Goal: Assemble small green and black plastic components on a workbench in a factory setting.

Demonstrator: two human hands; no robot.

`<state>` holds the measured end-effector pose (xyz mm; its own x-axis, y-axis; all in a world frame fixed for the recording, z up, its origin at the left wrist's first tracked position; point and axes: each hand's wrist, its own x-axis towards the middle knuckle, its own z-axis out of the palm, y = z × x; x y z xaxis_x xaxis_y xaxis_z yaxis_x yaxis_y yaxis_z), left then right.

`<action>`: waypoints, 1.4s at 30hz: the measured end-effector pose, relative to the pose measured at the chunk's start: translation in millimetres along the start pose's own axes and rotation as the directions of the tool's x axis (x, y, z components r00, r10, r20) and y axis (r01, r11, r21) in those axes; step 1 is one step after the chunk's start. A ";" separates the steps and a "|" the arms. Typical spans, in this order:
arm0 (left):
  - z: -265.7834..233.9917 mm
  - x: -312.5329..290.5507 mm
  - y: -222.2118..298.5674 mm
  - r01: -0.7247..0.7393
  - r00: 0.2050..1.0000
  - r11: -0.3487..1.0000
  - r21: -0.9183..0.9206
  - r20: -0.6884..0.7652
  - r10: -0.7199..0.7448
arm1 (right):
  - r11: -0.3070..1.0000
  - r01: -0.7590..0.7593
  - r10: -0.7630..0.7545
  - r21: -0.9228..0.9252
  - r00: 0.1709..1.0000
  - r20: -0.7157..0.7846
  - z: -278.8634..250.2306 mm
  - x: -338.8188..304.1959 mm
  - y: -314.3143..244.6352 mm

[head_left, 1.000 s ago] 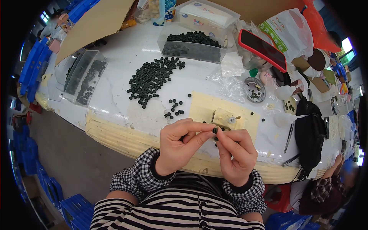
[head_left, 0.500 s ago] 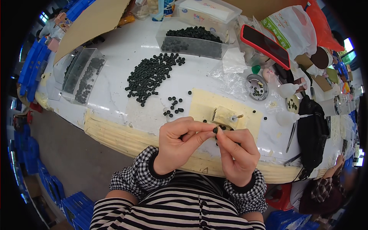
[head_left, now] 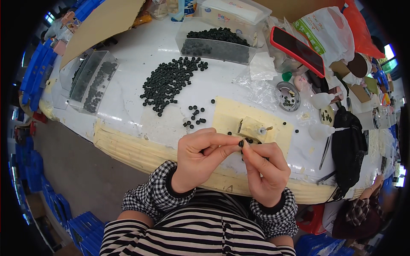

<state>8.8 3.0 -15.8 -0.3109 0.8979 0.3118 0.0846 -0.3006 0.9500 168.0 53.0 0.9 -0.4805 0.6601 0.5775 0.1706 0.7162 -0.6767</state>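
Both hands meet over the near edge of the table. My left hand (head_left: 200,155) pinches a small round black part (head_left: 241,143) between thumb and forefinger. From the other side, my right hand (head_left: 269,168) pinches the same piece at its fingertips. Just beyond the fingers stands a small cream block fixture (head_left: 253,129) with a pale nozzle-like tip, on a yellow sheet (head_left: 226,112). A few more black parts lie by the block, partly hidden by my fingers. Left of it is a small cluster of black parts (head_left: 196,112), and a large heap (head_left: 166,85) lies farther back.
A clear bin (head_left: 213,55) of black parts stands at the back, another divided bin (head_left: 92,87) at the left. On the right are a red-cased phone (head_left: 297,50), a round dish (head_left: 288,97), white squeeze bottles (head_left: 320,132), tweezers (head_left: 325,152) and a black bag (head_left: 345,136). Another person's arm (head_left: 371,192) shows far right.
The view has shifted very slightly. Both hands keep the black part pinched between them in nearly the same place.
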 end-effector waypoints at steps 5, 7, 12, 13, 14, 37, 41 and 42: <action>-0.7 0.8 -0.4 0.014 1.000 1.000 -0.012 0.013 -0.014 | 1.000 0.008 -0.008 0.000 1.000 -0.006 0.1 0.6 0.1; -0.9 1.1 -0.3 0.010 1.000 1.000 -0.013 0.016 -0.009 | 1.000 0.013 -0.013 0.002 1.000 -0.008 0.3 0.7 0.4; -0.4 1.6 0.3 0.003 1.000 1.000 -0.028 0.023 -0.002 | 1.000 -0.021 0.021 0.014 1.000 -0.008 -1.0 0.6 -1.7; -0.7 1.7 -0.1 0.000 1.000 1.000 -0.026 0.025 0.001 | 1.000 -0.025 0.025 0.018 1.000 -0.008 -1.2 0.7 -1.9; -1.1 1.6 -1.0 -0.003 1.000 1.000 -0.023 0.027 0.004 | 0.999 -0.026 0.027 0.019 1.000 -0.008 -1.1 0.5 -1.8; -3.2 0.5 -1.1 -0.020 0.999 0.999 -0.036 0.048 0.022 | 0.998 0.047 -0.047 0.031 0.999 0.012 -3.2 -0.6 1.7; -3.2 -0.2 -2.3 -0.022 0.999 0.999 -0.043 0.045 0.024 | 0.998 0.049 -0.049 0.033 0.999 0.011 -2.9 -0.7 1.6; -3.3 -0.5 -2.8 -0.024 0.999 0.999 -0.043 0.044 0.026 | 0.998 0.048 -0.049 0.032 0.999 0.011 -2.9 -0.3 1.1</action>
<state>5.6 2.3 -18.6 -0.2666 0.9032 0.3364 0.0512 -0.3353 0.9407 170.9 54.3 1.3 -0.4976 0.6218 0.6048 0.1191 0.7396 -0.6624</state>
